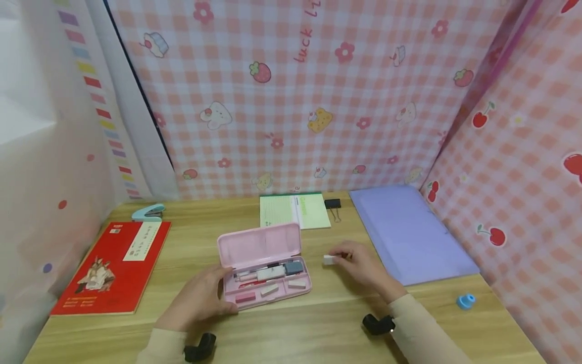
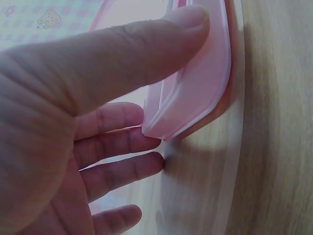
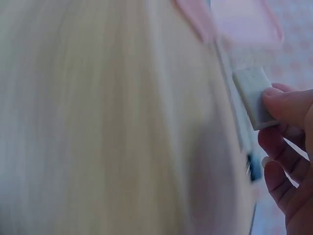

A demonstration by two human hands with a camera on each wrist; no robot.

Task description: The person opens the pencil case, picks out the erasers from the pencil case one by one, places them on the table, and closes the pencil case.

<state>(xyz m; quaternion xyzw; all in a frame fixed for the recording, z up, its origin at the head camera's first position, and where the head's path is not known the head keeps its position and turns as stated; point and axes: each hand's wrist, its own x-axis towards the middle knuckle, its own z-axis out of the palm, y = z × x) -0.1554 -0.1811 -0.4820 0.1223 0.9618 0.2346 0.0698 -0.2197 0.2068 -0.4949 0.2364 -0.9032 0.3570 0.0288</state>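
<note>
A pink pencil case (image 1: 260, 246) lies on the table with its lid raised. Inside are pens, a grey-and-white item (image 1: 271, 273), a pink eraser (image 1: 245, 297) and two white blocks like erasers in the front compartments. My left hand (image 1: 200, 294) holds the case's left end, thumb at the front side and fingers around the end. In the left wrist view the thumb (image 2: 161, 46) lies across the pink wall, with the lower fingers spread. To the right of the case, my right hand (image 1: 359, 264) pinches a white eraser (image 3: 254, 98) between thumb and fingers.
A red book (image 1: 113, 273) and a light blue stapler (image 1: 149, 212) are on the left. Behind the case lie a green notepad (image 1: 273, 207) and a black binder clip (image 1: 333, 203). A purple folder (image 1: 409, 232) and a small blue object (image 1: 466, 301) are on the right.
</note>
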